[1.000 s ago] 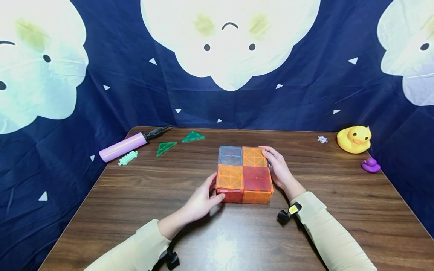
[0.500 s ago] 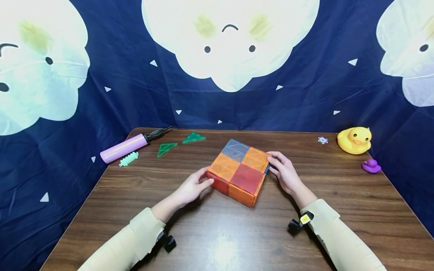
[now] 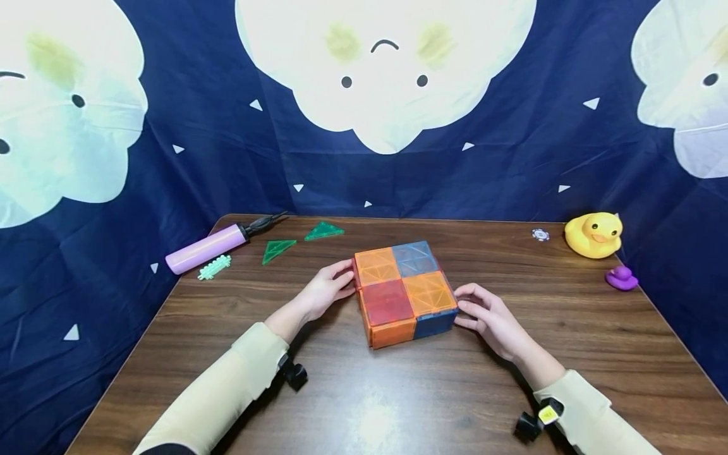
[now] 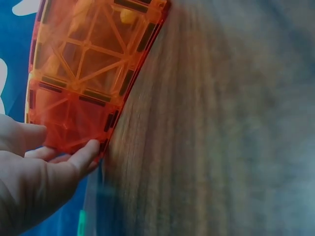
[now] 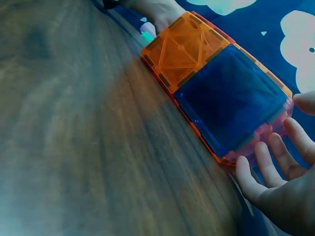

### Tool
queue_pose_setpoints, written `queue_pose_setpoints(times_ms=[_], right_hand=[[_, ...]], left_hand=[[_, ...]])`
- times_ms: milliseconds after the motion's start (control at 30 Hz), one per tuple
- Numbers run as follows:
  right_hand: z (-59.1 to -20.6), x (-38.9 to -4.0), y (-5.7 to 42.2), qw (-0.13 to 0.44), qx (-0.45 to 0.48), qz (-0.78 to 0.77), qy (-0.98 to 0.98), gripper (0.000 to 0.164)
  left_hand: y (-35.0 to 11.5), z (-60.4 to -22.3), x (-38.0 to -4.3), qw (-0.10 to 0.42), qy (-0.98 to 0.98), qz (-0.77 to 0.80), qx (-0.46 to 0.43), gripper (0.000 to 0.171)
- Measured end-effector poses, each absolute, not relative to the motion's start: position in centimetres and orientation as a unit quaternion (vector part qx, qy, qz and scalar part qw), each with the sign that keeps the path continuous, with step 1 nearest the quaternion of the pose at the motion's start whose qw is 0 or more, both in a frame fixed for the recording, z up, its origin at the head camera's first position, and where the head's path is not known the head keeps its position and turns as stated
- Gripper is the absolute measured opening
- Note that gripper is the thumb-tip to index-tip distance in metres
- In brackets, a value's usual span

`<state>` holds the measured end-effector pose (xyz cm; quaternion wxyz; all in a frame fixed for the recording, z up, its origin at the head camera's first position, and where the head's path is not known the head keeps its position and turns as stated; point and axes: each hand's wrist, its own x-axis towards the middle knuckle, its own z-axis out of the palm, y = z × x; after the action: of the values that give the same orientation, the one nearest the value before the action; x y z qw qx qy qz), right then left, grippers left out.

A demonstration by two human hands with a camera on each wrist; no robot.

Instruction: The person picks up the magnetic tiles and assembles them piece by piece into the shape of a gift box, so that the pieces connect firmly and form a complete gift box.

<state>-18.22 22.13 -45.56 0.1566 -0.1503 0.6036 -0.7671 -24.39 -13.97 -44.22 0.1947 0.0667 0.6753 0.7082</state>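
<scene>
In the middle of the table stands a flat box of see-through magnetic tiles (image 3: 388, 303). Its top shows two orange tiles, one red and one blue; the front side is orange and dark blue. My left hand (image 3: 320, 292) is at its left side, fingertips against a red side tile (image 4: 69, 115) in the left wrist view. At the right front corner, the extended fingers of my right hand (image 3: 493, 319) touch the box's right end. The right wrist view shows those fingers spread beside the dark blue tile (image 5: 226, 101). The far sides are hidden.
Two green triangle tiles (image 3: 279, 251) lie at the back left, near a purple hand pump (image 3: 207, 246) and a mint-green toy piece (image 3: 215, 267). A poker chip (image 3: 541, 234), yellow duck (image 3: 594, 235) and small purple duck (image 3: 622, 278) are at the back right.
The box has turned clockwise about a quarter turn; its blue top tile went from back left to back right. My left hand moved farther back, my right hand nearer and rightward.
</scene>
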Motion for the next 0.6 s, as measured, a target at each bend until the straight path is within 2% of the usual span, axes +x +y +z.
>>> queue_pose_setpoints(times_ms=[300, 500, 600], right_hand=[[-45.6, -18.2, 23.1, 0.187, -0.196, -0.758, 0.593, 0.02], [-44.8, -22.0, 22.4, 0.121, -0.147, -0.775, 0.602, 0.021], [-44.5, -24.0, 21.2, 0.095, -0.105, -0.778, 0.612, 0.029]], left_hand=[[-13.7, -44.2, -25.3, 0.226, 0.657, 0.714, 0.09, 0.049], [-13.7, -44.3, -25.5, 0.226, 0.655, 0.714, 0.096, 0.05], [-13.6, -44.5, -25.5, 0.227, 0.652, 0.715, 0.108, 0.05]])
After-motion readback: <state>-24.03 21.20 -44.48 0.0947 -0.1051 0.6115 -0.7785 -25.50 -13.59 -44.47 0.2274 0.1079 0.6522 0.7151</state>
